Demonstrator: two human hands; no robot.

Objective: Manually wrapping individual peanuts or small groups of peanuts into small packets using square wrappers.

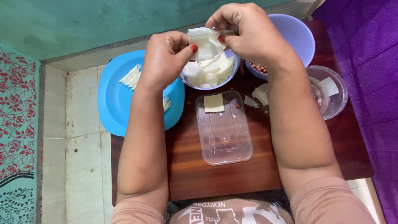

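Two hands meet above the far end of the low wooden table (232, 166), and between them we see a pale, thin wrapper sheet (204, 41). Our left hand (166, 58) pinches the sheet's near-left edge, thumb pressed against curled fingers. Our right hand (244, 31) grips the top right edge the same way, fingertips closed tight on it, so both sets of fingers are shut around the one sheet and hold it stretched between them.

Directly under the fingers sits a small bowl (232, 74) heaped with more pale wrapper pieces. Beyond the right fingers is a lavender bowl (296, 35), with peanuts (259, 67) showing at its near rim below the wrist. Left of the left fingers lies a blue plate (114, 99) carrying folded wrappers (132, 76). Nearer to us than the fingers rests a clear plastic lid (226, 137) with one square wrapper piece (214, 103) on it. A clear round container (331, 93) stands to the right of the right forearm.
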